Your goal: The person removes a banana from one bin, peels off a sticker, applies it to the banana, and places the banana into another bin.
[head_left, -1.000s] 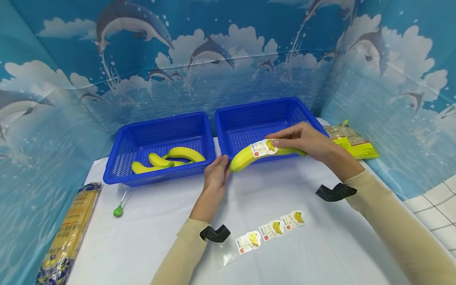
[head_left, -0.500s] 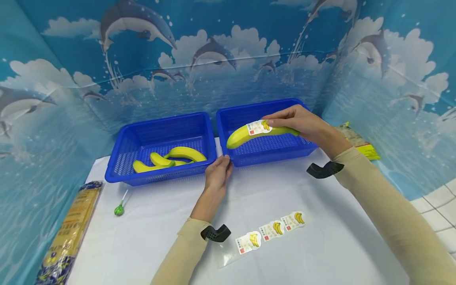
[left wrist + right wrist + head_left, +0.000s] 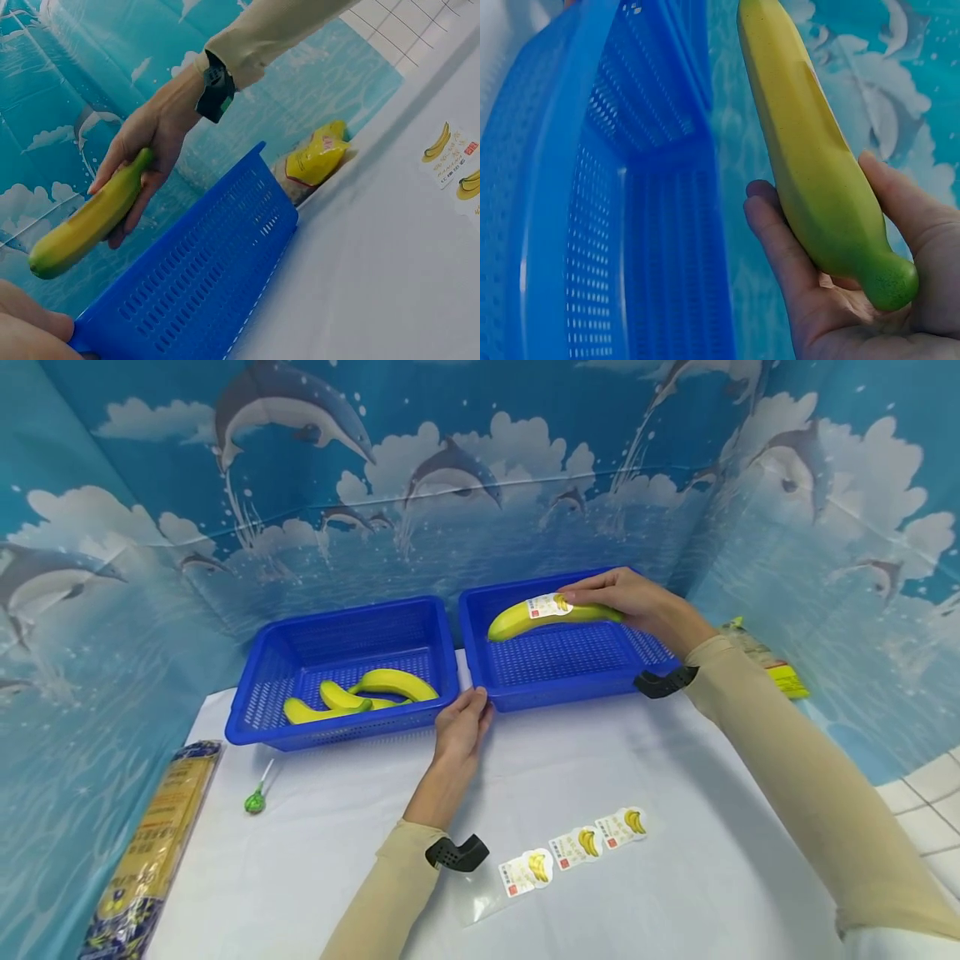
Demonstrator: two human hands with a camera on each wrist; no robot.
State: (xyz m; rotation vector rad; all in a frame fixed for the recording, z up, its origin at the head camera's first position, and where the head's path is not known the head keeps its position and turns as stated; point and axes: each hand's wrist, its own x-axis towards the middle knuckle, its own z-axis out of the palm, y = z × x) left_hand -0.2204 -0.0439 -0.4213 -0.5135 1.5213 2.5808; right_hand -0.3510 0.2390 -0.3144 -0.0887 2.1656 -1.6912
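Note:
My right hand [image 3: 637, 597] holds a yellow banana [image 3: 513, 622] with a white banana-print label on its upper side, above the right blue basket [image 3: 555, 691]. In the right wrist view, the green stem end of the banana [image 3: 821, 180] lies between the thumb and fingers, apart from the basket wall. My left hand [image 3: 459, 727] grips the front left corner of that basket, its thumb on the rim in the left wrist view; its other fingers are partly hidden. Several bananas [image 3: 397, 683] lie in the left blue basket [image 3: 300, 739].
A clear strip with three banana labels [image 3: 525, 872] lies on the white tablecloth [image 3: 600, 918]. At left are a green lollipop [image 3: 255, 802] and a long yellow packet [image 3: 150, 843]. A yellow bag [image 3: 786, 680] sits right of the baskets. A dolphin-print curtain [image 3: 450, 543] stands behind.
My right hand has carried the banana up and away from me, from in front of the right basket's front rim to over its inside. The left hand keeps its grip on the corner.

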